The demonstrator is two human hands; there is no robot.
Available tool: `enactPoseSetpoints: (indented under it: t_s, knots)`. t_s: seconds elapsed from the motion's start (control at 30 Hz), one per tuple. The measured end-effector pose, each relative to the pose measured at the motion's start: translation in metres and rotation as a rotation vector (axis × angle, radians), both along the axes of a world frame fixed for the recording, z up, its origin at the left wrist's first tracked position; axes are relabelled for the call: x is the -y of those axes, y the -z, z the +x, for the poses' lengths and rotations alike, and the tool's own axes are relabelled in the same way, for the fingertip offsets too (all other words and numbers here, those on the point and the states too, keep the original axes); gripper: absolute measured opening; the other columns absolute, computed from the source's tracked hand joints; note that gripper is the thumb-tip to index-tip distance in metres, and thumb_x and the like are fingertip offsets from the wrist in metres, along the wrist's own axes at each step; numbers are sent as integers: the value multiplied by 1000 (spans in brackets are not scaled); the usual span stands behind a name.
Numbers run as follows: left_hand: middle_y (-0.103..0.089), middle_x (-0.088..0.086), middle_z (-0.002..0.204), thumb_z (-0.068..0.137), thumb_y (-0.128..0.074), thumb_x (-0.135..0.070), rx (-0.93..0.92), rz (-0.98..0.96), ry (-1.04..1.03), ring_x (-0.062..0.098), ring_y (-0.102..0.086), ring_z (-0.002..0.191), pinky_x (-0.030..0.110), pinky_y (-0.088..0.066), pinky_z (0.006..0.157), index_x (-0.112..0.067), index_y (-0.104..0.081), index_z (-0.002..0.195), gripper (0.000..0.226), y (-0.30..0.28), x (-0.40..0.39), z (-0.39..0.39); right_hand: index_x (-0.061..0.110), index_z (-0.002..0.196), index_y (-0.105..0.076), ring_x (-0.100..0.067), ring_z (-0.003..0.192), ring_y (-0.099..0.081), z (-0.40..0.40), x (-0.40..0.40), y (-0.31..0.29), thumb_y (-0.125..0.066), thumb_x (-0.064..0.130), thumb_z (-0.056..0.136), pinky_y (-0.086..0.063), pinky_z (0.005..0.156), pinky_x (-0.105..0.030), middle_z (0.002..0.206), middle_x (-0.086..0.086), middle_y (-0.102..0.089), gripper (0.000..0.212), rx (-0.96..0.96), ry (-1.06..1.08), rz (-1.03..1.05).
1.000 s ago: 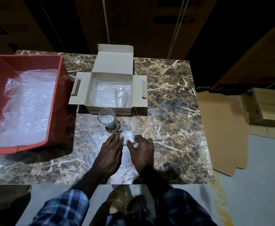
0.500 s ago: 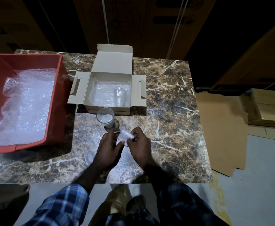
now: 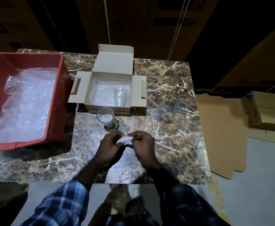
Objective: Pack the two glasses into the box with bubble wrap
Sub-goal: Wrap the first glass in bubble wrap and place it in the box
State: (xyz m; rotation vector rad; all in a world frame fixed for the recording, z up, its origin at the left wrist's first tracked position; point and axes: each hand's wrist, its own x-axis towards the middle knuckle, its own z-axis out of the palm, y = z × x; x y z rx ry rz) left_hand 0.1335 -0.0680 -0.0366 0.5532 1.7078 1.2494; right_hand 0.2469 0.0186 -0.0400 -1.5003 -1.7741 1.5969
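Two glasses were in my view: one [image 3: 120,97] lay in the open box [image 3: 107,107] on bubble wrap, the other [image 3: 105,116] stood upright on the table [image 3: 174,111] just before the box, a wad inside it. My left hand [image 3: 109,147] and right hand [image 3: 143,145] pinched a small wad of wrap [image 3: 125,139] between them. A red bin [image 3: 55,101] of wrap sat left.

Both hands [image 3: 127,144] pinch small bubble-wrap wad [image 3: 125,139], apparently above table [image 3: 174,111].
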Motion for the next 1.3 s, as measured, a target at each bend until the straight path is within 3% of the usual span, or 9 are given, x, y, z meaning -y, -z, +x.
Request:
enactPoseSetpoints:
  t_s: [0.07, 0.13, 0.23, 0.33, 0.6, 0.7, 0.83, 1.03, 1.3]
  knots:
    - [-66, 21, 107, 86, -58, 6, 277, 46, -110, 35, -62, 99, 47, -49, 84, -5, -64, 109, 27, -15, -1, 3, 29, 81, -78, -23, 76, -74, -4, -5, -24, -68, 33, 65, -62, 72, -45, 84, 1, -75, 19, -48, 30, -28]
    - [-66, 22, 107, 90, -51, 11, 285, 90, -227, 30, -63, 102, 47, -51, 87, -3, -65, 112, 29, -26, 2, 0, 18, 79, -76, -28, 71, -74, -11, -12, -49, -73, 31, 69, -62, 65, -46, 89, -9, -73, 16, -117, 45, -10]
    - [-73, 7, 91, 90, -67, -5, -200, 42, -299, 26, -71, 87, 47, -60, 82, -21, -70, 101, 20, -32, 11, -10, 16, 89, -76, -5, 62, -70, -25, -24, -89, -77, 16, 82, -60, 58, -25, 91, -4, -72, 8, -141, -64, 81]
    - [-69, -6, 89, 85, -76, -16, -482, 70, -356, 18, -70, 72, 42, -58, 68, -36, -55, 104, 34, -38, 14, -18, 15, 108, -73, 8, 60, -59, -47, -35, -111, -73, 11, 87, -36, 46, 1, 94, -1, -70, 21, -84, -193, 214]
    - [-48, 1, 107, 79, -81, -23, -700, 29, -205, -10, -53, 86, 12, -45, 72, -21, -55, 138, 64, -40, -2, -55, 9, 107, -68, -32, 98, -64, -101, -41, -113, -68, 17, 88, -53, 79, -34, 107, -14, -66, 20, 370, -616, 548]
    - [-50, 0, 105, 80, -81, -20, -694, 53, -163, -12, -58, 80, 28, -55, 77, -23, -59, 136, 61, -36, -3, -59, 7, 103, -73, -31, 98, -64, -115, -43, -116, -68, 12, 87, -56, 84, -39, 109, -13, -64, 17, 441, -675, 567]
    - [-50, -9, 103, 83, -79, -27, -655, 66, -154, 3, -60, 80, 35, -55, 75, -30, -57, 135, 57, -33, 3, -64, 8, 103, -70, -30, 93, -64, -131, -45, -119, -68, 10, 86, -56, 78, -37, 103, -12, -64, 16, 507, -728, 577]
    - [-47, -19, 102, 83, -75, -35, -637, 78, -92, 4, -59, 78, 24, -50, 69, -35, -52, 138, 59, -34, 7, -68, 6, 95, -62, -33, 90, -61, -142, -39, -116, -66, 9, 88, -46, 69, -33, 98, -13, -57, 9, 579, -778, 647]
    - [-46, -17, 100, 82, -64, -48, -637, 63, -67, 5, -58, 79, 32, -52, 67, -36, -50, 137, 58, -32, 7, -72, 6, 87, -58, -36, 90, -61, -150, -34, -115, -63, 8, 81, -46, 67, -35, 96, -17, -60, 8, 604, -828, 628]
